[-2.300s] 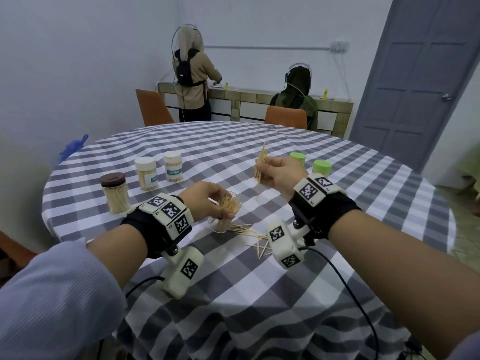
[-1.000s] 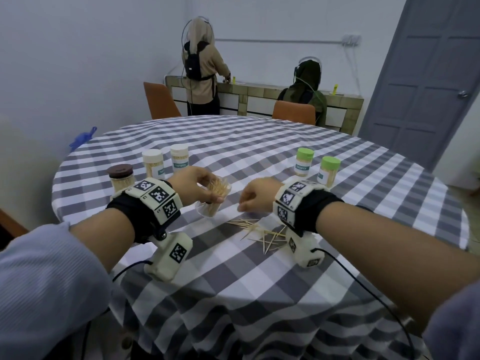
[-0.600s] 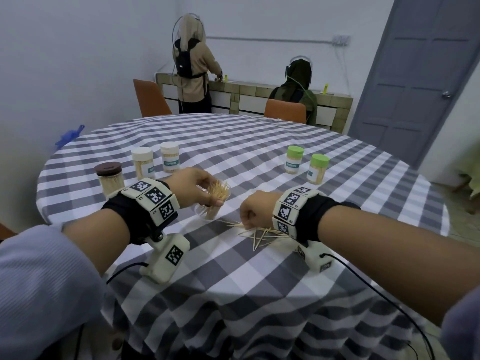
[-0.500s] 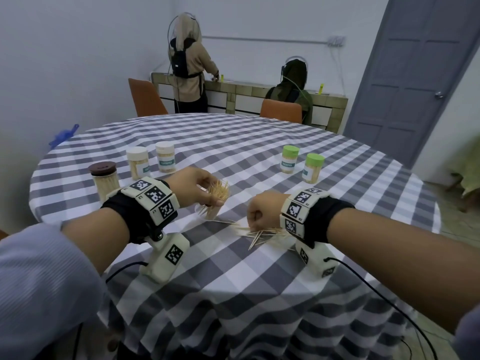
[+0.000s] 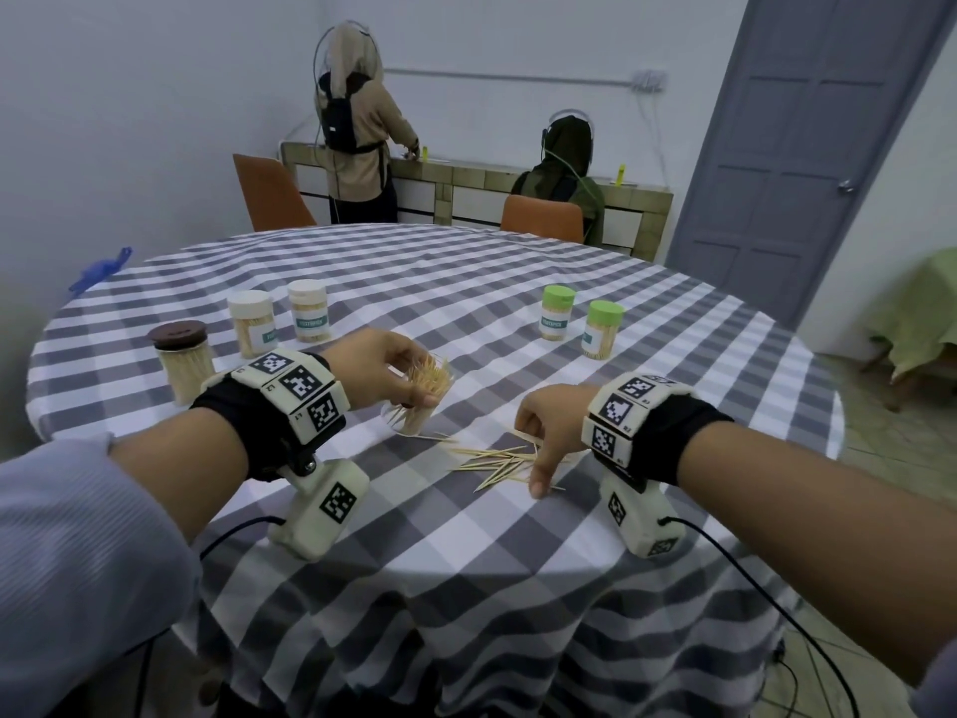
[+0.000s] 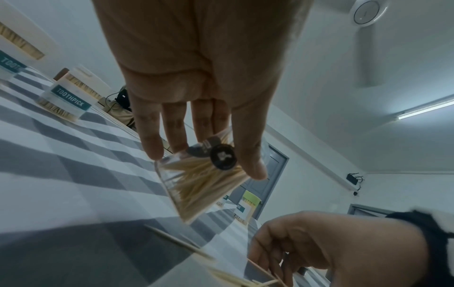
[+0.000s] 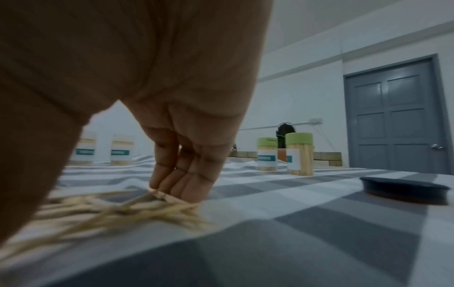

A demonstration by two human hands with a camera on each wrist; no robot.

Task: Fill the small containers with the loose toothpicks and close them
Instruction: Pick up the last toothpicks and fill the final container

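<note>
My left hand grips a clear open container, tilted on the checked tablecloth and holding a bunch of toothpicks. The left wrist view shows its thumb and fingers round the container. A pile of loose toothpicks lies to the container's right. My right hand is down on that pile, fingers and thumb curled round some of them. In the right wrist view its fingertips press on the toothpicks.
Closed containers stand behind: a brown-lidded jar, two white-lidded, two green-lidded. A dark lid lies right of my right hand. Two people work at a far counter.
My right hand, earlier raised with a bundle of toothpicks, has come down onto the loose pile and closes round it. The left hand has kept hold of the tilted container.
</note>
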